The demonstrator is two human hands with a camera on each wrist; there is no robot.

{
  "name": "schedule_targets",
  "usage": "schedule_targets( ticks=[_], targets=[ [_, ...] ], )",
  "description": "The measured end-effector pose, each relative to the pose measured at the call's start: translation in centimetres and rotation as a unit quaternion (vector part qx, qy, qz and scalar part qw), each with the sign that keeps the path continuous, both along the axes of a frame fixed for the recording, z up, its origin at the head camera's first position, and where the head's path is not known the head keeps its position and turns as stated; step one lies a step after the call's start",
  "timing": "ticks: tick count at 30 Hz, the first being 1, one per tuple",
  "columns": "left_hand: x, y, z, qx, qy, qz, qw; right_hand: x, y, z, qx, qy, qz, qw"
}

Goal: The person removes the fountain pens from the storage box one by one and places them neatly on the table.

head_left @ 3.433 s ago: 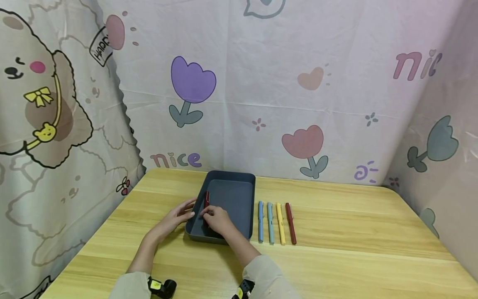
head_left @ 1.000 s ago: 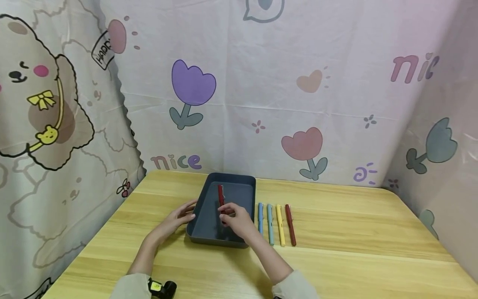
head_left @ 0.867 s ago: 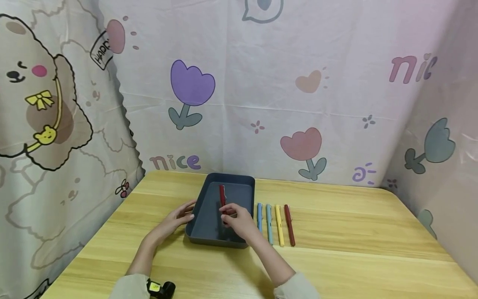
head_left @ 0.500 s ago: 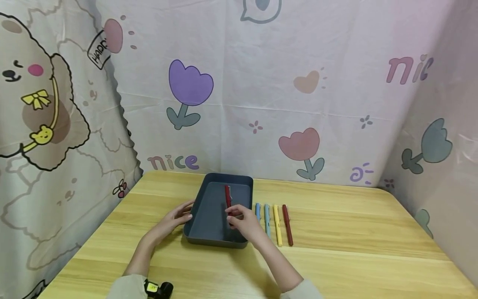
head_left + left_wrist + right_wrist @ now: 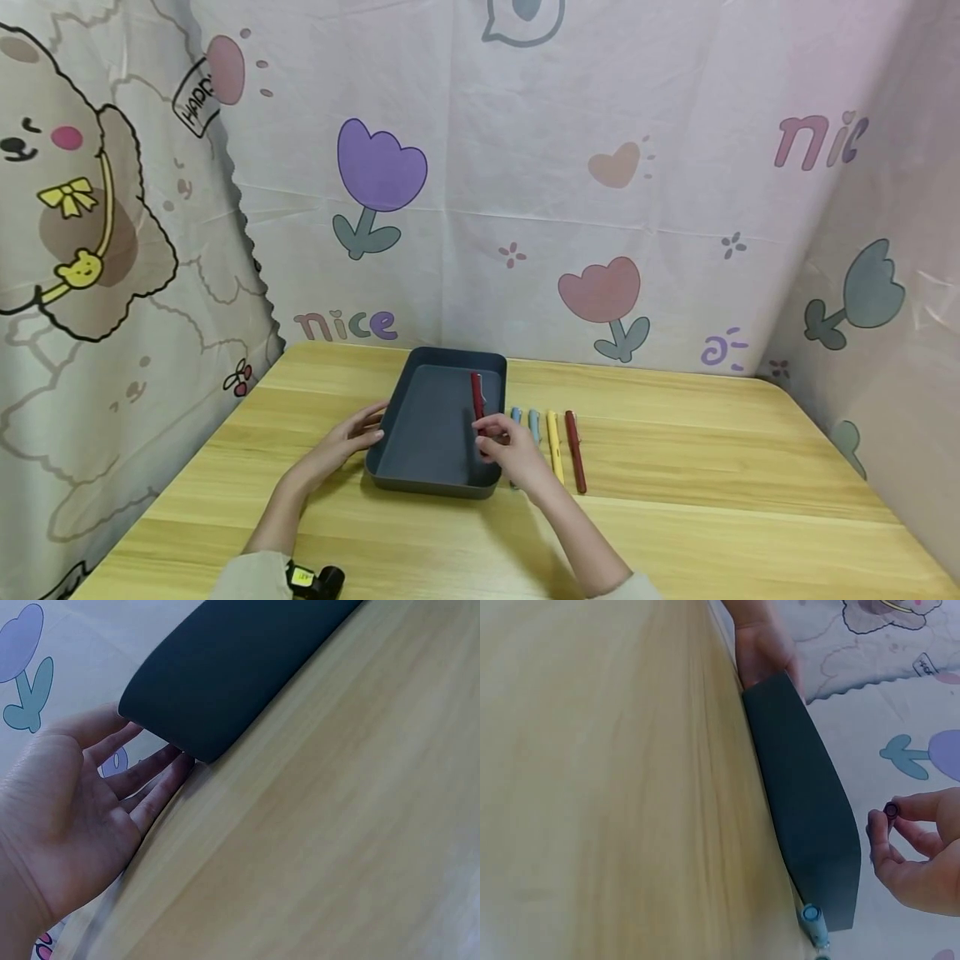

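Observation:
My right hand (image 5: pixel 517 458) pinches a dark red pen (image 5: pixel 477 396) between thumb and fingertips. The pen stands steeply over the right side of a dark grey tray (image 5: pixel 427 433), its clip facing right. In the right wrist view, the end of the pen (image 5: pixel 891 810) shows between thumb and fingers, above the tray's side. My left hand (image 5: pixel 337 450) rests against the tray's left wall, thumb at the rim. Seen from the left wrist, its fairly straight fingers (image 5: pixel 161 780) touch the outside of the tray (image 5: pixel 225 675).
Right of the tray lies a row of pens: blue (image 5: pixel 516 412), light teal (image 5: pixel 533 417), yellow (image 5: pixel 553 437) and dark red (image 5: pixel 575 454). My right hand and forearm partly cover the first ones. A printed curtain (image 5: pixel 465 283) hangs behind the wooden table (image 5: pixel 675 450).
The red pen was low at the tray's left side; my right hand has raised it and carried it right, toward the tray's right rim. My left hand has stayed at the tray.

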State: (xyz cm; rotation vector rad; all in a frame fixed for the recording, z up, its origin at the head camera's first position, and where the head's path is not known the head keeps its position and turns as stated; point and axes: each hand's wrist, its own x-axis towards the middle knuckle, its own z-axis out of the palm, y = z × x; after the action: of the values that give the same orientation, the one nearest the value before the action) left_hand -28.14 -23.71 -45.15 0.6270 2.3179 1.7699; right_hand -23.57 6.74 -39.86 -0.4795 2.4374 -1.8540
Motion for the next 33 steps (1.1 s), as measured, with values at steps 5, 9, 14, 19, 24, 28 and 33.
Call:
schedule_targets(
  ticks=[5, 9, 14, 19, 24, 28, 33],
  targets=[
    [0.0, 0.0, 0.1, 0.001, -0.002, -0.004, 1.0, 0.0, 0.8, -0.2, 0.0, -0.004, -0.007, 1.0],
    [0.0, -0.1, 0.1, 0.001, -0.011, -0.003, 0.9999, 0.2, 1.4, -0.1, -0.001, -0.007, -0.008, 1.0],
    [-0.1, -0.1, 0.0, 0.002, 0.0, -0.008, 1.0, 0.5, 2.3, 0.0, 0.001, -0.003, -0.018, 1.0],
    [-0.1, -0.1, 0.0, 0.0, 0.0, -0.005, 1.0, 0.7, 3.2, 0.0, -0.004, -0.01, -0.031, 0.999],
    [-0.1, 0.0, 0.1, 0.004, -0.015, 0.003, 0.9999, 0.6, 4.0, 0.0, -0.002, -0.01, -0.041, 0.999],
    [-0.1, -0.1, 0.0, 0.007, -0.012, 0.0, 0.9999, 0.8, 4.5, 0.1, -0.006, -0.002, -0.052, 0.999],
    [-0.2, -0.1, 0.0, 0.004, -0.015, 0.003, 0.9999, 0.9, 5.0, 0.2, -0.016, -0.007, -0.071, 0.997]
  ],
)
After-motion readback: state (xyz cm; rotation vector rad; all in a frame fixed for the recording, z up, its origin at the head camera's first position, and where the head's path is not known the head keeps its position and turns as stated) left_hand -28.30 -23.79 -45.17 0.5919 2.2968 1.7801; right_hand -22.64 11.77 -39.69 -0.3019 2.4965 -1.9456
